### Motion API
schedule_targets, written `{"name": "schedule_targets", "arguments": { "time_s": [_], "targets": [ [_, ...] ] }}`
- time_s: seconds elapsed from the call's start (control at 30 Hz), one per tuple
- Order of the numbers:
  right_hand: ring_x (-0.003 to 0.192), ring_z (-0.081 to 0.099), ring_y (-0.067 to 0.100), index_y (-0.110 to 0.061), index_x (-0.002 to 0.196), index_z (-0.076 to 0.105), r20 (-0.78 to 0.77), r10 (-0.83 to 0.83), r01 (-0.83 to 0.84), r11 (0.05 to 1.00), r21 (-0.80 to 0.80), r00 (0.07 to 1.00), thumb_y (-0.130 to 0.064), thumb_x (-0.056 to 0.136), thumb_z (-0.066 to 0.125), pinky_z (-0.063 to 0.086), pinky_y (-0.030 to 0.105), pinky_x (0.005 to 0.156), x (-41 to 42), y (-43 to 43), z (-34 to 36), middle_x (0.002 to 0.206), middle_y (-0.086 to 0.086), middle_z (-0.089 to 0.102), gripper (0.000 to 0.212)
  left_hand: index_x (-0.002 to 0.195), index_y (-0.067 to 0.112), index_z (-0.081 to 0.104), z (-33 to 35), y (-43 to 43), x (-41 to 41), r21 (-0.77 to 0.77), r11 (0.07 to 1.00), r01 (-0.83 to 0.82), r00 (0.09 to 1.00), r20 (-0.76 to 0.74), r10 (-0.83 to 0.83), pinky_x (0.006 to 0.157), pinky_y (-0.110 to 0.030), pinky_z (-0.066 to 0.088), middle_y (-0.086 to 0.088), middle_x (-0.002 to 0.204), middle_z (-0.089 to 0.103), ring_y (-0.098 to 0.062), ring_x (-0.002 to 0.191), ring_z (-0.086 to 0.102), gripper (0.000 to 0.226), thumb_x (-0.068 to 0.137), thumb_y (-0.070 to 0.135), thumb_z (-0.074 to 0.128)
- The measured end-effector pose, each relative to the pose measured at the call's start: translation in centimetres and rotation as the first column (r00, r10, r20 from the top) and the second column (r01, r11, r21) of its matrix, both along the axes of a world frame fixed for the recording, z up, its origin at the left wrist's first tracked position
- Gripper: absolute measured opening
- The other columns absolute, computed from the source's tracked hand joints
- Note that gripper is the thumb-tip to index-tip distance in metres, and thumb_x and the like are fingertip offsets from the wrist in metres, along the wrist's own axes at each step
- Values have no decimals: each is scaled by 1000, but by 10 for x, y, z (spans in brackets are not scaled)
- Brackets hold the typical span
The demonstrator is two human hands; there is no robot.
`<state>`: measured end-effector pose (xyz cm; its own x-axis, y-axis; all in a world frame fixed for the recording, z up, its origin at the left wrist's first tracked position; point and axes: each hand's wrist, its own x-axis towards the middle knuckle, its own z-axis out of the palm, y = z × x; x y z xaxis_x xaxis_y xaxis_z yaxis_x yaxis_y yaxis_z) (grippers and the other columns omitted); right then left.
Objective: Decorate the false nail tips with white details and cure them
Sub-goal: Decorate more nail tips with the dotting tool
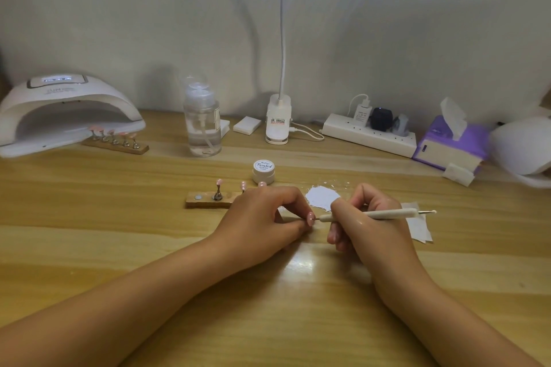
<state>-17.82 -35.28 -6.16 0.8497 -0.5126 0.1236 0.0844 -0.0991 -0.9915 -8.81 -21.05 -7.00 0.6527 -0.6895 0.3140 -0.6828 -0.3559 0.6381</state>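
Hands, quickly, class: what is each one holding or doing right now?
Left hand: closed, pinching a pink nail tip.
Right hand: closed round the dotting tool, whose point is at the nail tip.

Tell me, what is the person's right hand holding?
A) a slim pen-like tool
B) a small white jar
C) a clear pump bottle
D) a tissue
A: the right hand grips a slim cream-coloured tool, its fine end pointed at the pink nail tip pinched in the left hand.
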Motion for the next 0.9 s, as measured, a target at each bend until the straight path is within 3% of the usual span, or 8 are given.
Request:
{"name": "schedule_targets", "arguments": {
  "time_s": [0.1,0.2,0.47,0.67,0.9],
  "targets": [
    [37,51,12,-23,50,43,3,1,-1,1000,2,1000,-1,79,59,37,16,38,-1,0,1,49,16,60,40,78,37,64,1,0,0,0,1000,11,1000,-3,-11,73,-11,34,43,60,55,4,54,58,20,86,20,73],
    [37,51,12,-24,47,45,8,7,-7,1000,14,1000,-1,79,59,38,17,38,-1,0,2,49,16,59,41,79,36,65,1,0,0,-9,1000,12,1000,-9,-12,77,-16,32,44,59,55,5,53,58,18,86,21,73],
    [37,49,13,-22,48,44,4,-6,6,1000,1,1000,-1,79,59,38,19,38,-1,0,1,46,15,57,40,77,40,64,0,-1,2,-17,1000,11,1000,-22,-11,59,-11,32,37,75,64,1,56,61,20,85,24,73],
    [35,47,12,-15,55,42,-17,-15,14,999,-45,1000,-1,78,58,34,14,37,-1,0,0,45,16,57,31,74,43,61,-1,0,1,-7,1000,13,1000,-13,-14,58,-8,33,41,66,59,2,54,60,26,86,22,72],
    [35,47,12,-11,59,42,-11,-17,16,999,-45,1000,0,77,57,34,15,37,-1,0,-1,45,16,57,26,75,43,63,-2,-1,2,-18,1000,9,999,-34,-10,61,-8,33,37,75,64,2,55,60,26,85,21,72]
  ]
}}
